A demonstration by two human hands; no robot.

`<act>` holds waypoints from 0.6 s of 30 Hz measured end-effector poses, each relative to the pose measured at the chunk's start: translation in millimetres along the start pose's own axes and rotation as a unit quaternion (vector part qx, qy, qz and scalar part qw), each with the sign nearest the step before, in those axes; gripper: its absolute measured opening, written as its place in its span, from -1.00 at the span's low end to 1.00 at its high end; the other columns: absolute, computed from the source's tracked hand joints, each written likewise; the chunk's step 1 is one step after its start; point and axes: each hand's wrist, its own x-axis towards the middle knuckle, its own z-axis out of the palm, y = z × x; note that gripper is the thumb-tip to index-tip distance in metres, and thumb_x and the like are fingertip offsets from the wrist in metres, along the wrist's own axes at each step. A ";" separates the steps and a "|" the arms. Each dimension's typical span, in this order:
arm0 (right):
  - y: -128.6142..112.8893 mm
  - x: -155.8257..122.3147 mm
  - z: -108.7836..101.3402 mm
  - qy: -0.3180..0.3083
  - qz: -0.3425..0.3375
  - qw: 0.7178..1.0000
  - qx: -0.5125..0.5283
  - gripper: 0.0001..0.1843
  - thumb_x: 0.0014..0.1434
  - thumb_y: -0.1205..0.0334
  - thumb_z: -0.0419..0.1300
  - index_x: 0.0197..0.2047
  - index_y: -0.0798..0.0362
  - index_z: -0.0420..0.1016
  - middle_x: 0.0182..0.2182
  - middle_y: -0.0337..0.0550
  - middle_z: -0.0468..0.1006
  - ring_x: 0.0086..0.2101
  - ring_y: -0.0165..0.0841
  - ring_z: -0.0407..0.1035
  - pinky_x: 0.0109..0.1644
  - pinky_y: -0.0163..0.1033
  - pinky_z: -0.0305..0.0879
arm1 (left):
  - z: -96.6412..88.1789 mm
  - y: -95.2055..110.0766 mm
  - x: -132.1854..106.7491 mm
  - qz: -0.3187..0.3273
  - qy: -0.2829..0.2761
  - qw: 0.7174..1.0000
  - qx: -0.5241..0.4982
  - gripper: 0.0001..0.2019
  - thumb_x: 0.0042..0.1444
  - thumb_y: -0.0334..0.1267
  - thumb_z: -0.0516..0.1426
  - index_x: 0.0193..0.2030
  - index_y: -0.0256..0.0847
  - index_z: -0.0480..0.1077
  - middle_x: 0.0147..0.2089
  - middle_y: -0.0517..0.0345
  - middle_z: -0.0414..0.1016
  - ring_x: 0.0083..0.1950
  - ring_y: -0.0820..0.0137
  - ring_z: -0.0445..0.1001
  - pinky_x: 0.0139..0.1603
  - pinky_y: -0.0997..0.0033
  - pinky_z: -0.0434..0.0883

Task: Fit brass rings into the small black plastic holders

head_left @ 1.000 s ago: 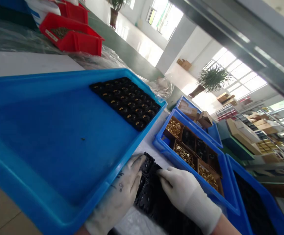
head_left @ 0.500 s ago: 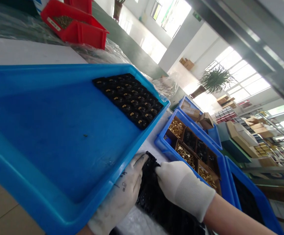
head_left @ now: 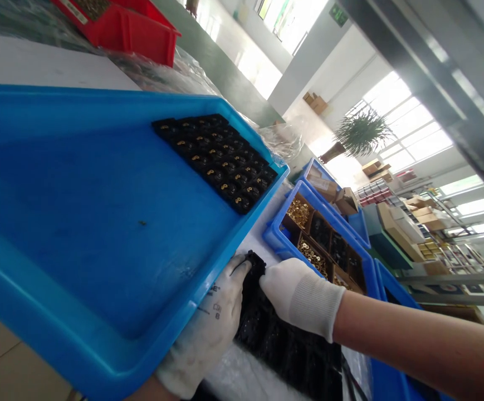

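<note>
A block of black moulded plastic parts lies on the white-covered bench, in front of me and beside the big blue tray. My left hand, in a white printed glove, grips its left side near the far end, thumb and fingers closed against it. My right hand, gloved too, is curled closed at the right side of that far end. Both fingertips are partly hidden. Inside the tray, at its far right corner, rows of black parts with small brass-coloured pieces sit close together.
Right of my hands stands a blue divided bin with brass pieces and black parts. Behind it is another blue bin with cardboard boxes. A red bin of small metal pieces stands far left. A metal beam crosses the upper right.
The view has shifted, so the tray and red bin appear higher. Both hands stay at the far end of the black block; my right forearm lies flatter across the view.
</note>
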 end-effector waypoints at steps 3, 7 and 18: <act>-1.8 3.6 -0.3 -0.055 -0.015 0.998 -0.025 -0.60 0.42 0.05 0.29 0.21 0.08 0.48 0.14 -0.01 0.52 0.02 -0.17 0.51 0.08 0.02 0.54 | 2.1 -0.9 -4.3 -0.011 0.003 1.000 -0.002 -0.60 0.47 -0.23 0.07 0.39 0.12 0.35 0.38 0.30 0.51 0.34 0.17 0.51 0.43 -0.19 0.45; -2.4 7.0 -1.2 -0.115 -0.032 0.991 -0.055 -0.62 0.42 0.05 0.29 0.18 0.09 0.50 0.09 -0.02 0.55 -0.02 -0.20 0.53 0.05 -0.01 0.55 | 1.8 -0.7 -2.9 -0.023 0.005 1.000 -0.002 -0.61 0.46 -0.22 0.08 0.36 0.12 0.37 0.35 0.25 0.54 0.31 0.07 0.53 0.40 -0.27 0.44; -8.9 1.8 -42.2 -0.163 -0.044 0.975 -0.142 -0.79 0.38 0.28 0.21 -0.20 0.09 0.69 -0.31 0.05 0.70 -0.26 -0.09 0.64 -0.23 -0.13 0.47 | -2.5 -2.8 -0.3 0.011 0.018 1.000 0.010 -0.62 0.45 -0.26 0.06 0.35 0.06 0.39 0.35 0.24 0.54 0.31 0.13 0.55 0.38 -0.15 0.52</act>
